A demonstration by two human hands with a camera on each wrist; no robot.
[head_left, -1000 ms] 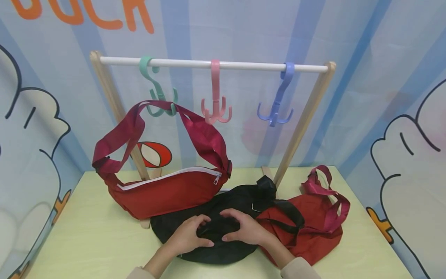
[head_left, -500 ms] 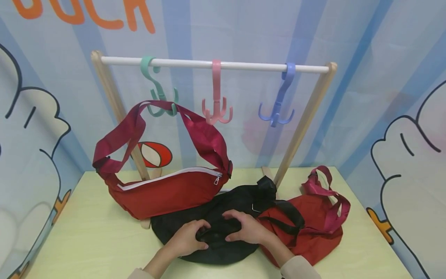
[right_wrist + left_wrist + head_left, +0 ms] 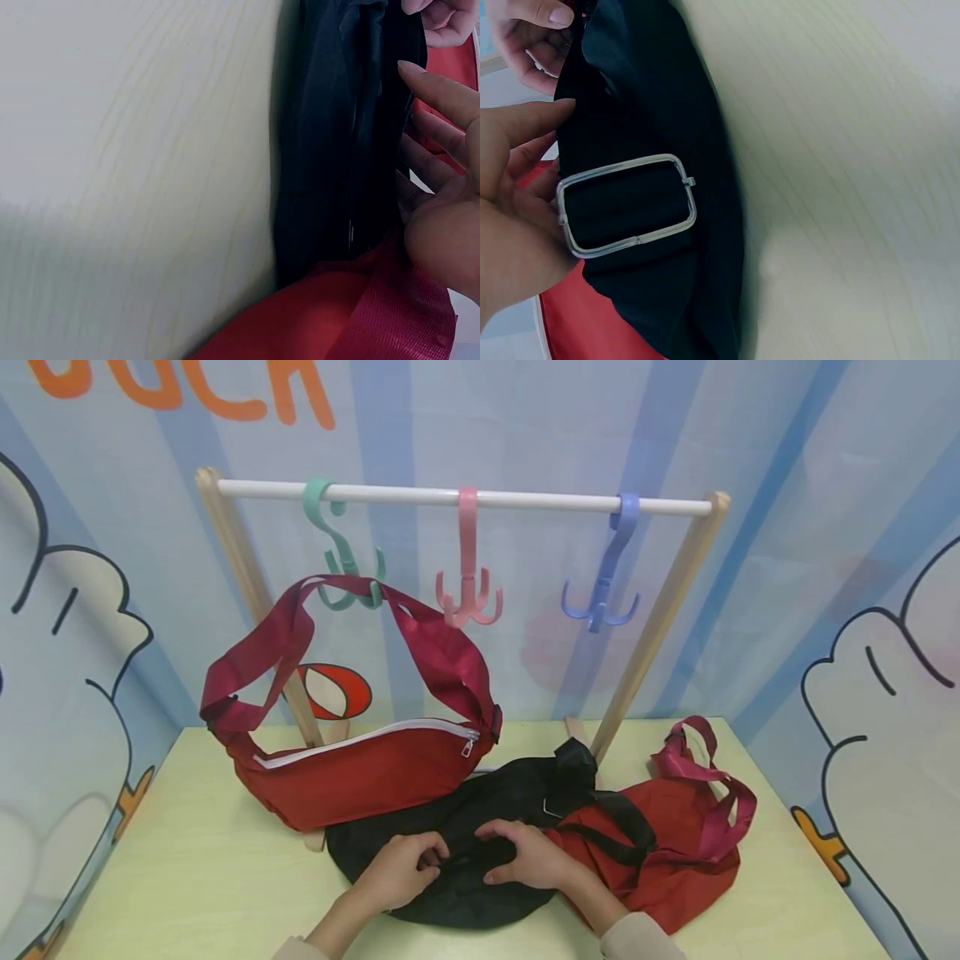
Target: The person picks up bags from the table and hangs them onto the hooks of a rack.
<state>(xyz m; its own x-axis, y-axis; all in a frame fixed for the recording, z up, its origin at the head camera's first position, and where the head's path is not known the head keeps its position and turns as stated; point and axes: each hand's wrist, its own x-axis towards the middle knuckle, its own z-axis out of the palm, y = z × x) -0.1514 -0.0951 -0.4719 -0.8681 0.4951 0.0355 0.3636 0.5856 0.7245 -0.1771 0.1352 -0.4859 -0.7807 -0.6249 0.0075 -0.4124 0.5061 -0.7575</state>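
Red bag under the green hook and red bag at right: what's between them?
Head view: the black bag, with left hand and right hand over it; a black strap lies across the right red bag.

Backdrop (image 3: pixel 517 418): pale blue, striped | lettering (image 3: pixel 234 410): orange, upper left | tabletop (image 3: pixel 172 860): pale yellow, wood-grained

Orange letters (image 3: pixel 232 410) on the cloth backdrop (image 3: pixel 525 427), cut off by the upper edge, seem to end in "UCK"; the first letter is unclear.
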